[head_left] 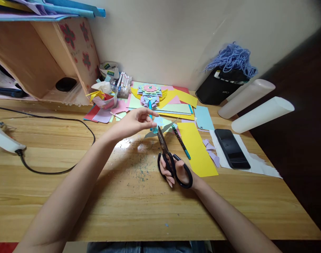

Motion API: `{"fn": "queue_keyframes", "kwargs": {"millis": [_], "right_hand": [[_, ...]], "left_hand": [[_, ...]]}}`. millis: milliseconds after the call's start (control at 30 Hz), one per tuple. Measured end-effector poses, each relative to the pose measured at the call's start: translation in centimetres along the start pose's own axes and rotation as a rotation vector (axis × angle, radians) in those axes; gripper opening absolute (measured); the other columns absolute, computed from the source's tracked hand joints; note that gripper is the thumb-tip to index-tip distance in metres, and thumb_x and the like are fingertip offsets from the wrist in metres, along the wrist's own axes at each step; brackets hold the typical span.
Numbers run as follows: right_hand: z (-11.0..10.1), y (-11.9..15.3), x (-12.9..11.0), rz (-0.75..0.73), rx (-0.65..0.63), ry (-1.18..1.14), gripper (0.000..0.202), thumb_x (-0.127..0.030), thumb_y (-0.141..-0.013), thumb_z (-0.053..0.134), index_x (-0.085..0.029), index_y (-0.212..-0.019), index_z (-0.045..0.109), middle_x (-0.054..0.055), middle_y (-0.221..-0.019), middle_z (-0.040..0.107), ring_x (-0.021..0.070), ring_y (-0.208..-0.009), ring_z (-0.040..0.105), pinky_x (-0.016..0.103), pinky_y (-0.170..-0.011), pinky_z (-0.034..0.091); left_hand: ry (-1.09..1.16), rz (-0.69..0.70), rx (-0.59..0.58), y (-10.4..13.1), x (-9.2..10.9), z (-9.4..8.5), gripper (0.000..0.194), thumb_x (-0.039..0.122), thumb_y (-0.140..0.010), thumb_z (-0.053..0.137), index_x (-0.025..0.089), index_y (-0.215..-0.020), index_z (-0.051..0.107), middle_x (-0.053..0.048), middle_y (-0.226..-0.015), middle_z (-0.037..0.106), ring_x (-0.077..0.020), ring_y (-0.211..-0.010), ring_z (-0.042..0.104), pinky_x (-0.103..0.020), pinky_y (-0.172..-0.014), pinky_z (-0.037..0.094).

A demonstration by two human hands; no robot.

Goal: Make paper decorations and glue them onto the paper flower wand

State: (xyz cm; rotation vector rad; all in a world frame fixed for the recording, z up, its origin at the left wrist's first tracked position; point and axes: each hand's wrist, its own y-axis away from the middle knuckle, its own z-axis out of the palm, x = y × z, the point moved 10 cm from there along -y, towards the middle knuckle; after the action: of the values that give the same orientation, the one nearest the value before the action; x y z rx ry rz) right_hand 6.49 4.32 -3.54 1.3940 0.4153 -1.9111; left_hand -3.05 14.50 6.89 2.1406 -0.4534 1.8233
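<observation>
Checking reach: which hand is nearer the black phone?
Right. The right hand, holding the scissors, is just left of the phone; the left hand is farther left, pinching paper.

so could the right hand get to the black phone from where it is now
Probably yes, once freed: the right hand is gripping the scissors, and only the flat yellow paper lies between it and the phone.
</observation>
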Motion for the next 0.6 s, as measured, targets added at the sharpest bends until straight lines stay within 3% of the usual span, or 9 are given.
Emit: {"fn": "queue_keyframes", "kwargs": {"millis": [600], "right_hand": [[0.45,0.32,-0.75,0.0,-0.031,0.061,0.063,-0.08,-0.061,0.047,-0.02,-0.078,0.04,-0.009,-0.056,0.038,0.0015,-0.031,0.032,0.016,-0.029,0.037]], "left_hand": [[-0.032,-0.007,-0.013,0.23,0.32,-0.03,0.035,0.025,-0.073,0.067,0.012,-0.105,0.061,-0.002,-0.078,0.058,-0.0115,-0.073,0.056,-0.027,-0.071,0.043]]}}
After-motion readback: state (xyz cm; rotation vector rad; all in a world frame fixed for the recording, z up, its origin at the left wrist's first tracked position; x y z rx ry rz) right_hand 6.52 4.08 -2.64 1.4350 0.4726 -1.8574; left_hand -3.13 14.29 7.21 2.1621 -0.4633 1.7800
